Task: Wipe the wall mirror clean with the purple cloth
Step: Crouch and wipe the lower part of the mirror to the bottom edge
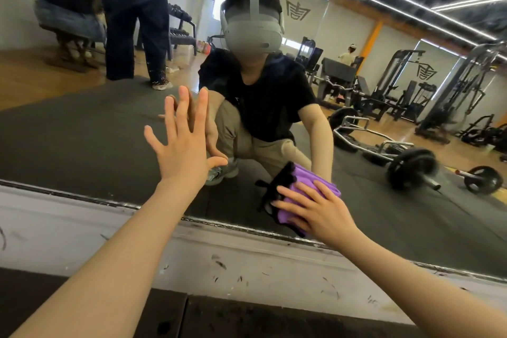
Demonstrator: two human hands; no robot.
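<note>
Both of my bare forearms reach up from the bottom edge toward the wall mirror (82,132), and everything else I place against that glass. Low on it, just above its lower edge, sits the purple cloth (315,186), bunched into a thick wad with a dark fringe or backing showing on its left side. I have my right hand (315,211) flat on top of the cloth, fingers (288,195) spread and bent over it, pressing it against the glass rather than pinching it. My left hand (183,145) is further up and to the left on the mirror, palm against the glass, fingers fanned wide and holding nothing; its reflection meets it fingertip to fingertip.

Under the mirror's lower edge runs a scuffed pale strip of wall (82,228), streaked with dark marks, and below that a dark floor mat (247,318).

Within the mirror I see my own crouched reflection (260,99) in a black shirt and tan trousers, wearing a grey headset. To its right a loaded barbell (411,167) lies on dark matting, with weight machines (406,82) behind. At the upper left of the mirror two standing people (109,8) appear, blurred.
</note>
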